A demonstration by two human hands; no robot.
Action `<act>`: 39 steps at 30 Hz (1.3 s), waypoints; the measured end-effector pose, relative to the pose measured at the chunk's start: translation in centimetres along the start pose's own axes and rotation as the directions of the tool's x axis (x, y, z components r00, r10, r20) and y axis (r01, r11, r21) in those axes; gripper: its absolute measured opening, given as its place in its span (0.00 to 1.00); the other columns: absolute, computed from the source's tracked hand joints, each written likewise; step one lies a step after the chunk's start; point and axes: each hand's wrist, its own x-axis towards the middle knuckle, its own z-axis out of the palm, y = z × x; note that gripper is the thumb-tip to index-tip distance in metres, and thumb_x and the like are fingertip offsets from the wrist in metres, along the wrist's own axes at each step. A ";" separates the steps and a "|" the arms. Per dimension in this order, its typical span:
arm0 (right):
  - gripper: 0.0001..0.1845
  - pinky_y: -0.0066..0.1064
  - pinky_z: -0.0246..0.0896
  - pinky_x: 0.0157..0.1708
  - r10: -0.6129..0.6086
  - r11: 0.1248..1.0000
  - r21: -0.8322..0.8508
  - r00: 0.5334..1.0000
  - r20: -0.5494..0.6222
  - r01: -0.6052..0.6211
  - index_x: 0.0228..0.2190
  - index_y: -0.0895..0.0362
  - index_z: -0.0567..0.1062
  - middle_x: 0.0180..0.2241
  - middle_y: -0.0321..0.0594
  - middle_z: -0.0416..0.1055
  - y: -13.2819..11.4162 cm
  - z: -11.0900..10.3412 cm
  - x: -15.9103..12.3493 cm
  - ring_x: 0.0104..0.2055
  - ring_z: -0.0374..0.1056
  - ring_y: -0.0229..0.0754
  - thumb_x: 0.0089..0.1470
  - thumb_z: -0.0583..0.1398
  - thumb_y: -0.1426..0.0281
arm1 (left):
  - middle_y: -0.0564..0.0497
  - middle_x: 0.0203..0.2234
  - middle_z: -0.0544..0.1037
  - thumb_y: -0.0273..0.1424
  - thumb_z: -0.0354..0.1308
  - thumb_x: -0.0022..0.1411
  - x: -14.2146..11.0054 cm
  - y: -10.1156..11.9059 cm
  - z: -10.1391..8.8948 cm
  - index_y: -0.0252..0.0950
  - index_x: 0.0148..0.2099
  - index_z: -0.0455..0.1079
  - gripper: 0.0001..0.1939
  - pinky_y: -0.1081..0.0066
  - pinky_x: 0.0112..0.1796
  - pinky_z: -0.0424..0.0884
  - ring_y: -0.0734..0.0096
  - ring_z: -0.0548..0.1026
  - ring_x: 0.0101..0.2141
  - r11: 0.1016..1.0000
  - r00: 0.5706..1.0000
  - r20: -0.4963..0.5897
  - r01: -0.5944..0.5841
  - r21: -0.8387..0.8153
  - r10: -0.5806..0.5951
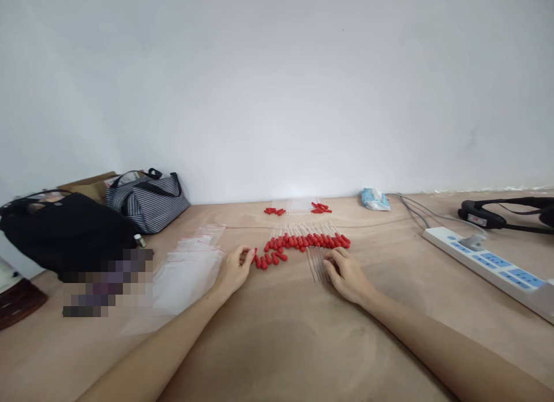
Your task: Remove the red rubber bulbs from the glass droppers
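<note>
The left hand point(236, 269) is bending its fingers nearly closed, the tips meeting at the near end of a short row of small red pieces point(269, 259); whether it is gripping one, I cannot tell. The right hand point(347, 275) is curling loosely, its thumb and fingers touching or just beside a cluster of thin rods point(317, 264); its hold is unclear too. Beyond both hands, a longer band of red-ended rods point(309, 240) is lying across the brown tabletop point(268, 338), which is running back to a pale wall point(277, 90). On the right, a white power strip point(496, 261) is lying near a black device point(480, 212). Flat clear bags with red edges point(186, 275) are overlapping beside the left hand. Farther left, a black bag point(69, 234) is slumping against a striped bag point(153, 205); their contents are hidden. At the back, a blue packet point(374, 201) is showing white material on top.
</note>
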 end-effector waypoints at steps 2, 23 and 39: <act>0.09 0.33 0.58 0.34 -0.007 1.000 0.002 1.000 -0.021 0.007 0.27 0.58 0.66 0.29 0.41 0.64 0.1 0.0 0.0 0.33 0.62 0.40 0.53 0.48 0.73 | 0.48 0.26 0.73 0.37 0.46 0.54 0.0 0.0 0.0 0.35 0.30 0.65 0.12 0.70 0.29 0.69 0.68 0.73 0.27 1.000 1.000 -0.020 0.004 0.009 -0.004; 0.14 0.34 0.58 0.32 0.009 0.999 0.043 0.996 -0.091 -0.005 0.23 0.57 0.66 0.26 0.41 0.64 0.2 -0.2 0.4 0.30 0.62 0.41 0.56 0.47 0.67 | 0.48 0.29 0.71 0.41 0.54 0.50 2.6 1.5 0.6 0.37 0.30 0.70 0.13 0.65 0.38 0.64 0.61 0.69 0.36 0.944 0.994 0.042 -0.113 0.311 0.106; 0.12 0.33 0.60 0.29 -0.004 0.998 0.059 0.994 -0.108 0.010 0.26 0.57 0.67 0.26 0.41 0.64 0.1 -0.4 0.3 0.29 0.62 0.41 0.55 0.48 0.67 | 0.46 0.30 0.73 0.34 0.52 0.52 3.5 1.3 -0.1 0.36 0.27 0.69 0.08 0.61 0.41 0.62 0.58 0.69 0.38 0.934 0.992 -0.124 0.034 0.356 0.011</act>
